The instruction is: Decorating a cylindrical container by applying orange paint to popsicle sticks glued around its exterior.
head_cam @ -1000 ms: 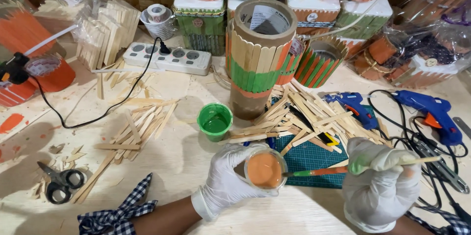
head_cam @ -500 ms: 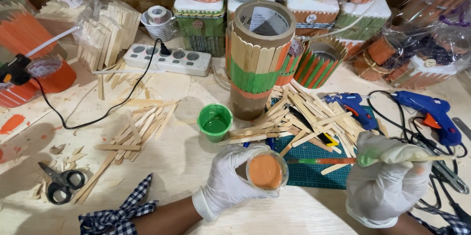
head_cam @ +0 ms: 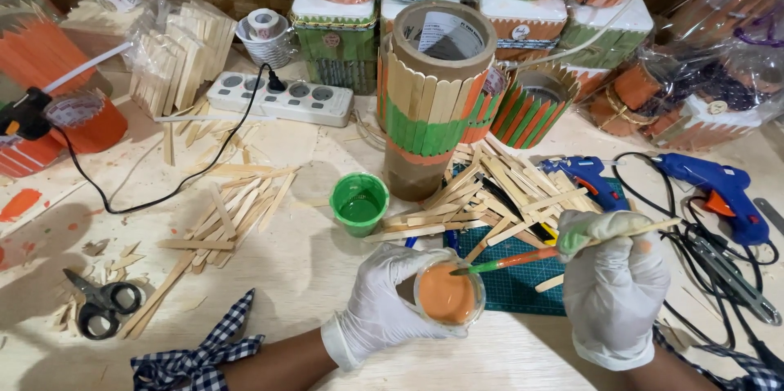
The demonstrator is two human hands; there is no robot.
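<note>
My left hand (head_cam: 384, 299), in a white glove, grips a small clear cup of orange paint (head_cam: 447, 293) low in the middle of the view. My right hand (head_cam: 614, 285), also gloved, holds a paintbrush (head_cam: 523, 259) together with a thin wooden stick (head_cam: 645, 228); the brush tip rests at the cup's rim, over the orange paint. A green paint cup (head_cam: 359, 202) stands just behind my left hand. Beyond it rises a cardboard tube clad in green, orange and plain sticks (head_cam: 430, 97).
Piles of wooden sticks (head_cam: 506, 187) lie on a green cutting mat (head_cam: 523, 286) and at the left (head_cam: 229, 211). Two blue glue guns (head_cam: 719, 191) with cables sit at the right, scissors (head_cam: 102, 303) at the lower left, a power strip (head_cam: 282, 97) behind. Stick-covered containers line the back.
My right hand has swung the brush down and leftwards, so its tip now reaches the orange paint cup. My left hand kept the cup nearly still.
</note>
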